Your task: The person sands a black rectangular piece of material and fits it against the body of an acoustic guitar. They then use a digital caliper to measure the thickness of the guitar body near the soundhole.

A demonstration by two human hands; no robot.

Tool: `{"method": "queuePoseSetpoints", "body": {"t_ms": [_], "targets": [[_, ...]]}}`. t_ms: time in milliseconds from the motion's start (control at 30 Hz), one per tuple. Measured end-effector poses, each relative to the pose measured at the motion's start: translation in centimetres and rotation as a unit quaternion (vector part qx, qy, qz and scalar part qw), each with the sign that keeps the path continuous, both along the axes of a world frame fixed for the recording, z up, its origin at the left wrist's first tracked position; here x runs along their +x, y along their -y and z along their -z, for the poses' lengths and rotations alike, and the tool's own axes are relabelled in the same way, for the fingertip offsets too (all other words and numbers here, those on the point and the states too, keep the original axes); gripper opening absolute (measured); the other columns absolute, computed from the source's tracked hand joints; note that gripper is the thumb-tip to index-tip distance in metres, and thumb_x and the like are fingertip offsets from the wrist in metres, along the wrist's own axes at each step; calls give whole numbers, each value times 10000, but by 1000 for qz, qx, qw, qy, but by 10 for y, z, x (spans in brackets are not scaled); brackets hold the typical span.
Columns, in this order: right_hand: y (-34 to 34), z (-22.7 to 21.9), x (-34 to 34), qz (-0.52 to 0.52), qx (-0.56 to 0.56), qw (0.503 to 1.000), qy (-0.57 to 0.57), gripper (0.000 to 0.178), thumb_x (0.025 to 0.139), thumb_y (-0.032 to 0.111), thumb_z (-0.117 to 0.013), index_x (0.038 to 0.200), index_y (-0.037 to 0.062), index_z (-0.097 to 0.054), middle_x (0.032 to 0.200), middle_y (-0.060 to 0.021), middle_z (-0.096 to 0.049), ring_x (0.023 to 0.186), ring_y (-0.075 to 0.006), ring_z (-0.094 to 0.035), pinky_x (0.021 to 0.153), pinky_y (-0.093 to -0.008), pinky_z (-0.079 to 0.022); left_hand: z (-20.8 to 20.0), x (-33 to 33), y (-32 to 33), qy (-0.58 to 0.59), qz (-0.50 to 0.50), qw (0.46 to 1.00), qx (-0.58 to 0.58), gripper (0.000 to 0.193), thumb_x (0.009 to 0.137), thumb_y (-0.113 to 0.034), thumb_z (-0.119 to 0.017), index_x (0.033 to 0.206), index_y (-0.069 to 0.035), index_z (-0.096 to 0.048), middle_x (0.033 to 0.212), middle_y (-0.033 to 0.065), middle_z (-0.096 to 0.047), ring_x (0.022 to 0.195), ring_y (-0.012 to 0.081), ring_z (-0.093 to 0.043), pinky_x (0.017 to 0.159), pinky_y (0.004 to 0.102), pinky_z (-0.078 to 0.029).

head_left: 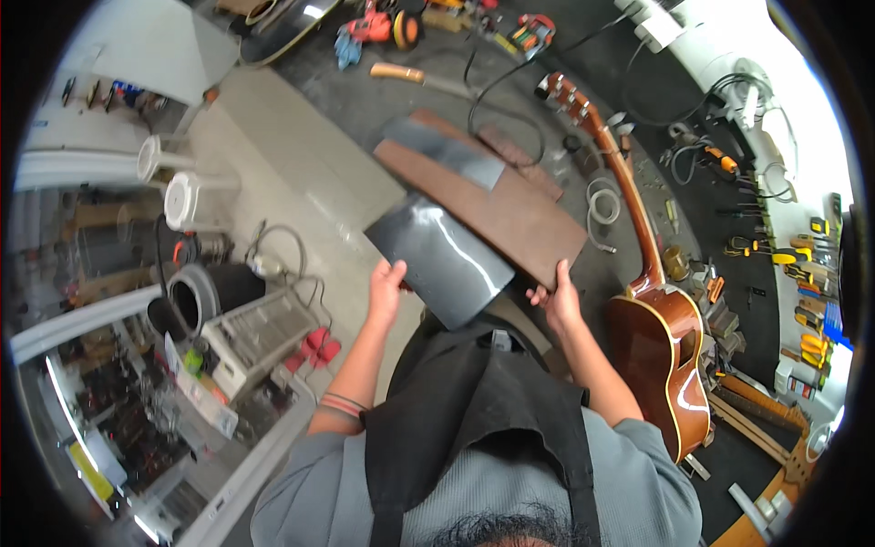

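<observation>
At the workbench, I hold a stack of thin sheets over the dark bench top (383,100): my left hand (386,285) grips the near-left edge of a glossy dark grey sheet (444,258), fingers curled up over it, and my right hand (557,301) is closed on the near-right corner of a long brown wooden sheet (497,205) lying under it. The brown sheet's long axis runs from far left to near right, and the stack tilts up toward me. A second, duller grey sheet (447,150) rests across its far end, so I count two grey sheets and one brown in hand. Both forearms rise from the lower edge, elbows bent, the left wrist wearing banded bracelets (343,404). I wear a black apron (474,401) over a grey shirt. To the right, one acoustic guitar (658,346) lies on the bench, its neck pointing far, headstock just beyond the sheets. A handsaw (428,79) with a wooden handle lies farther off, and many small tools crowd the bench's right side. Two white stools (178,178) stand on the floor at left.
</observation>
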State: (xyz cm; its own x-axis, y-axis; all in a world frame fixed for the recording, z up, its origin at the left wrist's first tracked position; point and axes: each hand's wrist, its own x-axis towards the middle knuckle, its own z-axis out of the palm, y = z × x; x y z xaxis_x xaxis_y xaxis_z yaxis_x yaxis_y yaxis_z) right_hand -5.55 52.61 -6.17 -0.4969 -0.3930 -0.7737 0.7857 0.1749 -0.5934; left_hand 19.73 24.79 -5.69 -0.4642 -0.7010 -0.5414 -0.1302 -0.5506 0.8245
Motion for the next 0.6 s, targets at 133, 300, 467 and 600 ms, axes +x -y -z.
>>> {"method": "queuePoseSetpoints", "body": {"t_ms": [133, 300, 467, 600], "targets": [[-10, 26, -7, 17, -13, 999, 36, 795, 1076, 752, -464, 1203, -21, -599, 688, -61, -586, 601, -223, -639, 873, -436, -613, 0, 67, 3, -10, -109, 993, -32, 197, 1110, -155, -591, 1238, -31, -676, 1208, 86, -747, 1064, 178, -694, 947, 373, -552], [-10, 30, -10, -15, 37, 998, 42, 745, 1077, 759, -454, 1270, 50, -574, 732, -45, -604, 675, -230, -672, 935, -443, -598, -23, 157, 14, 34, -257, 957, -131, 115, 1088, -43, -576, 1170, -27, -655, 1157, 71, -732, 1069, 174, -665, 1005, 363, -523], [-19, 43, -25, -146, 116, 982, -13, 882, 1083, 800, -311, 1246, -28, -569, 782, -104, -678, 735, -328, -786, 820, -471, -654, -83, 284, -11, 104, -337, 913, -204, 184, 1103, -26, -540, 1250, -12, -649, 1186, 63, -739, 1052, 163, -675, 992, 338, -519], [-18, 41, -40, -285, 187, 939, -50, 1061, 1057, 844, -228, 1166, -154, -573, 689, -163, -676, 721, -371, -791, 705, -471, -676, -104, 399, -59, 142, -399, 881, -209, 222, 1104, -40, -552, 1286, 7, -670, 1207, 71, -752, 1083, 180, -685, 1010, 348, -518]]}}
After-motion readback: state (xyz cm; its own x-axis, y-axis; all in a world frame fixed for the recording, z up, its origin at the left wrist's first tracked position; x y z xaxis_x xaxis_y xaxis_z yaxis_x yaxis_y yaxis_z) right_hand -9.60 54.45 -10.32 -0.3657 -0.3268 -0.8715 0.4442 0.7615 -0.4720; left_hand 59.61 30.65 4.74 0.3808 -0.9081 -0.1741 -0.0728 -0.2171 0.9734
